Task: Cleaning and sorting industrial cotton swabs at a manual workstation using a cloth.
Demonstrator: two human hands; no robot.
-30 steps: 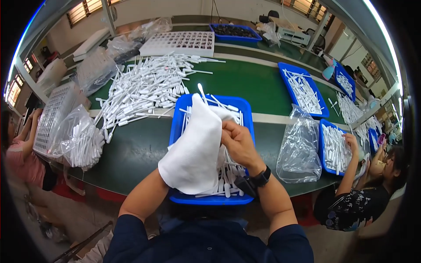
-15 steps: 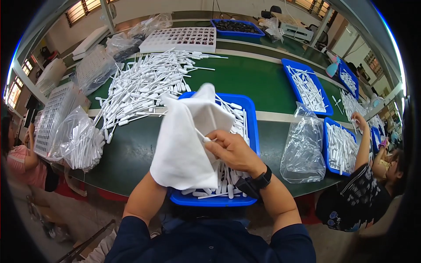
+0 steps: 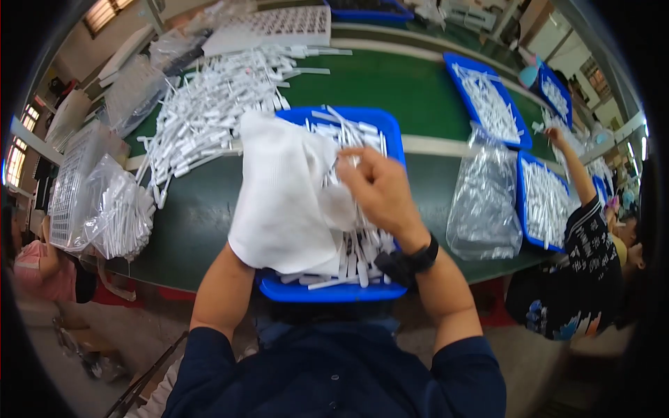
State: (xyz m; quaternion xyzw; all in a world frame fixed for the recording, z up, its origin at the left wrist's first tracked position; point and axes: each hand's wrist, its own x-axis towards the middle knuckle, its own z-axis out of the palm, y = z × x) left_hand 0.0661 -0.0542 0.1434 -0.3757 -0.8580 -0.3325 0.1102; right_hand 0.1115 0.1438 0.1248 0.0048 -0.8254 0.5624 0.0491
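A white cloth [image 3: 282,198] drapes over my left hand and hides it down to the wrist; only the left forearm [image 3: 226,289] shows below. My right hand [image 3: 380,188] is beside the cloth's right edge, its thumb and forefinger closed in a pinch. Blur conceals what lies between those fingertips. Beneath both hands stands a blue tray [image 3: 394,139], filled with white sticks [image 3: 359,261] that have thicker ends. Some of these sticks are covered by the cloth and my right hand.
A heap of similar sticks [image 3: 209,104] spreads at the far left. Near it are a stick-filled plastic bag [image 3: 125,216] and a white holed tray [image 3: 272,28]. On the right lie a clear bag [image 3: 484,209] and blue trays [image 3: 521,202]. Another person's arm [image 3: 575,157] reaches in there.
My view has shifted, so the table sits higher in the picture. The cloth's raised peak has dropped. My right fingers have moved from the cloth's front to its right edge.
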